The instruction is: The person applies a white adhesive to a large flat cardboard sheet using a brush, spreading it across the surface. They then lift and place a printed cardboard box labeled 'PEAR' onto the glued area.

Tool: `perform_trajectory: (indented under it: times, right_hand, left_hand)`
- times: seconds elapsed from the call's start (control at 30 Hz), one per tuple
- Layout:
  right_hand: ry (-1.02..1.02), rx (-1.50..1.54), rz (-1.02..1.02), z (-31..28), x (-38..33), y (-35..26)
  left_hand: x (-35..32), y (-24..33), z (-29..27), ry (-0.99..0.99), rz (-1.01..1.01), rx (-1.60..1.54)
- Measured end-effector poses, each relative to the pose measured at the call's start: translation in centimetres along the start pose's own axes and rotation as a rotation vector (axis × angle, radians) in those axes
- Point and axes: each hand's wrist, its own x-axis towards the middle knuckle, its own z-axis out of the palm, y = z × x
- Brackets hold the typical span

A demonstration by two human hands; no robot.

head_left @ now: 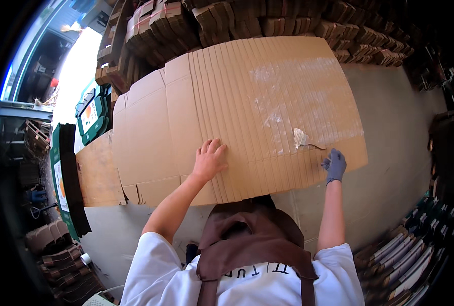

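Note:
A large brown cardboard sheet with many parallel crease lines lies in front of me, with whitish shiny smears over its right half. My left hand is bare and rests on the near middle of the sheet, fingers apart. Over the near right edge is my right hand in a blue-grey glove, its fingers curled together; whatever they may hold is too small to make out. Just beyond it, on the cardboard, lies a crumpled off-white scrap with a thin brown curved strip trailing toward the glove.
Tied bundles of flat cardboard are piled along the far side. At the left, a wooden board shows beside green printed cartons and a dark-edged green stack. More stacked cartons stand on the floor at the near right.

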Motion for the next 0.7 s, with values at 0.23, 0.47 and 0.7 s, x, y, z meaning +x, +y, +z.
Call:
perform_trajectory:
  times: [0.23, 0.47, 0.7]
  right_hand:
    - [-0.403, -0.253, -0.184, 6.9, -12.8, -0.4]
    - [-0.492, -0.633, -0.424, 15.0, -19.9, 1.9]
    - [-0.457, -0.792, -0.475, 16.8, -20.6, 2.3]
  left_hand:
    - [3.3, -1.6, -1.3, -0.047, 0.245, 0.151]
    - [18.3, -4.6, -4.6, -0.036, 0.779, 0.139]
    - [23.0, -2.5, -5.4, -0.234, 1.053, 0.195]
